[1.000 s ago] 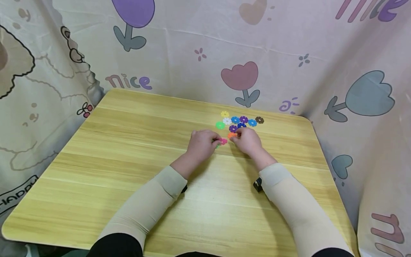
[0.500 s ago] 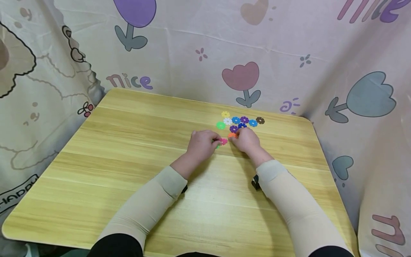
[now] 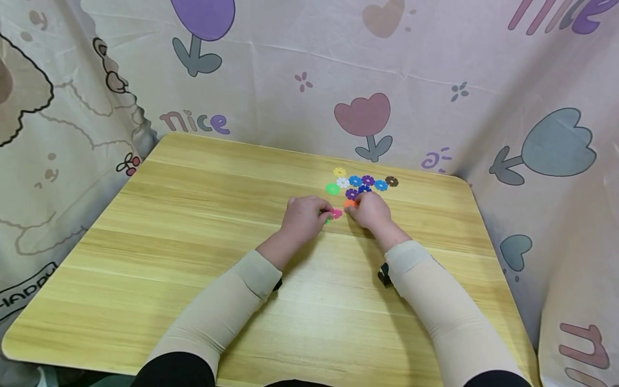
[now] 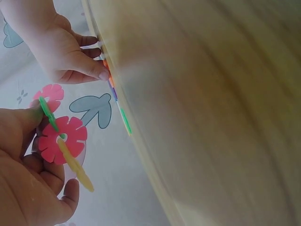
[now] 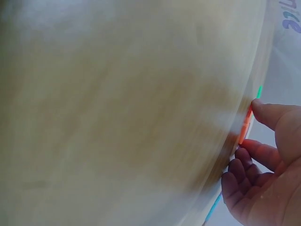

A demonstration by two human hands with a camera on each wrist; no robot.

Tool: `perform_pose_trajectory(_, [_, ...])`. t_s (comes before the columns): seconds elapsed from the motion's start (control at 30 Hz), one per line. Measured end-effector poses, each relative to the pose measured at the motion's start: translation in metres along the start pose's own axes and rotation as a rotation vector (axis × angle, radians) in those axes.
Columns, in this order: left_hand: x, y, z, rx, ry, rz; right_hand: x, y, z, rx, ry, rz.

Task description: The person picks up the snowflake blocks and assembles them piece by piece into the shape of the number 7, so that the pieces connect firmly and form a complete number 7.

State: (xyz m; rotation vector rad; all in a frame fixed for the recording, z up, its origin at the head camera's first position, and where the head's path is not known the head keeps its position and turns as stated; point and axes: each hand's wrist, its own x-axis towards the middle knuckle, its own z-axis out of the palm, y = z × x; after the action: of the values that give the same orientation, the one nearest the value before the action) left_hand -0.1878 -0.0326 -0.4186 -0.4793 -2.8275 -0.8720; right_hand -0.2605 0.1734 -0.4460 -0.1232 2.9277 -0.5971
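My left hand grips a small chain of slotted, flower-shaped plastic discs. In the left wrist view a green disc sits between two pink ones, the nearer pink disc and the farther pink disc. A yellow disc is slotted into the nearer pink one and points downward. To the right, my right hand pinches an orange disc at the tabletop, thumb on one edge and index finger on the other. The orange disc appears edge-on in the right wrist view.
Several loose discs lie flat behind the hands, among them a light green disc, a white disc, a yellow disc and a brown disc. The wooden table meets a printed curtain at its back edge.
Over the last second the right forearm has shifted slightly left. Both hands otherwise stay in place, the left with the chain and the right at the orange disc.
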Motion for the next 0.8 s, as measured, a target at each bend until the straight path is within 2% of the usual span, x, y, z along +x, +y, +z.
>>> perform_pose_trajectory(0.3, [-0.0009,0.0005,0.0004,0.003,-0.002,0.001,-0.0002,0.0033,0.0014,0.047,0.004,0.021])
perform_pose_trajectory(0.63, [-0.0006,0.0004,0.0008,0.017,0.000,-0.001,-0.0039,0.0034,-0.0004,0.062,0.035,-0.001])
perform_pose_trajectory(0.8, [-0.0006,0.0007,0.0006,0.012,-0.007,-0.010,-0.0067,0.0023,-0.0019,0.107,0.051,-0.005])
